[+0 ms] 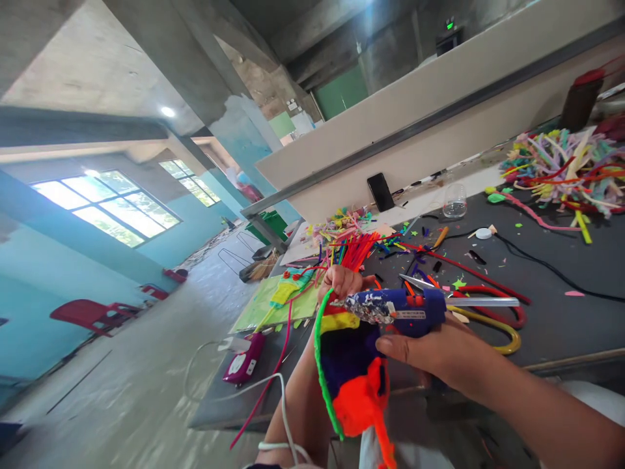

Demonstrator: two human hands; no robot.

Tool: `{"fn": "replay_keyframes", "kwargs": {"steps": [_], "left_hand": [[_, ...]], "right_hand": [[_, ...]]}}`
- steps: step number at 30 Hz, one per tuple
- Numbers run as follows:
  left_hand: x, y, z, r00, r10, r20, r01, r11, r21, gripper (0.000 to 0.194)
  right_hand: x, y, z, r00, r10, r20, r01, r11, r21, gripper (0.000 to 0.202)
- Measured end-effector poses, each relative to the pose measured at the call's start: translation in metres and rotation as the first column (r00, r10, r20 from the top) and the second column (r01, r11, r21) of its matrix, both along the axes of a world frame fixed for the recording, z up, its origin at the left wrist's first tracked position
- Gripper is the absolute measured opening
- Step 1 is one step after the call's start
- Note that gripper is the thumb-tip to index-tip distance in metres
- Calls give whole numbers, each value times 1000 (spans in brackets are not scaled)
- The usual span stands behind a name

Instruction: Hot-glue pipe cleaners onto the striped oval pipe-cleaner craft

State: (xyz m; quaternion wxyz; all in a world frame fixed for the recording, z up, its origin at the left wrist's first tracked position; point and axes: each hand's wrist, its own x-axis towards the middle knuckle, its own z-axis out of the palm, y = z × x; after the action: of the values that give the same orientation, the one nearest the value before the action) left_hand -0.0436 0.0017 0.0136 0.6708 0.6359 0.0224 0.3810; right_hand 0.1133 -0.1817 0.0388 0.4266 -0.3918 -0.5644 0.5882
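Glue gun (420, 314) gripped in R hand (446, 352), fingers closed round its handle, mostly hidden; trigger squeeze can't tell. Clear stick (493, 301) pokes out the back, above R wrist. L hand (342, 281) fingers curled shut, pinching top end of multicolor fuzzy pc (344, 355), which hangs below them w/ green edging (320, 365) down its L side. Nozzle tip just below L fingers, nr edging. Red-orange stem bundle (360, 251) just beyond L fingers; scissors (414, 281) partly hidden behind gun, btwn both hands' fingers; phone (381, 192) well beyond.
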Motion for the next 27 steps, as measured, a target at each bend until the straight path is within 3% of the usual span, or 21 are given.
{"fn": "replay_keyframes", "kwargs": {"steps": [2, 4, 8, 12, 20, 27], "left_hand": [[1, 3, -3, 1000, 4, 21, -5, 1000, 9, 71], [2, 5, -6, 999, 7, 40, -8, 1000, 17, 72], [5, 8, -11, 997, 4, 78, -7, 999, 34, 71], [6, 6, -11, 994, -18, 104, 13, 999, 51, 68], [1, -1, 1, 999, -39, -12, 39, 999, 10, 64], [9, -20, 12, 1000, -2, 16, 2, 1000, -27, 64]], "right_hand": [[1, -4, 7, 973, -174, 154, 198, 969, -151, 24], [2, -9, 14, 956, -220, 193, 255, 950, -180, 24], [5, -18, 25, 982, -151, 110, 165, 978, -128, 17], [6, -21, 27, 966, -129, 222, 172, 967, -186, 26], [3, -19, 26, 961, -166, 223, 214, 954, -210, 24], [13, -19, 16, 949, -137, 284, 205, 952, -226, 27]]}}
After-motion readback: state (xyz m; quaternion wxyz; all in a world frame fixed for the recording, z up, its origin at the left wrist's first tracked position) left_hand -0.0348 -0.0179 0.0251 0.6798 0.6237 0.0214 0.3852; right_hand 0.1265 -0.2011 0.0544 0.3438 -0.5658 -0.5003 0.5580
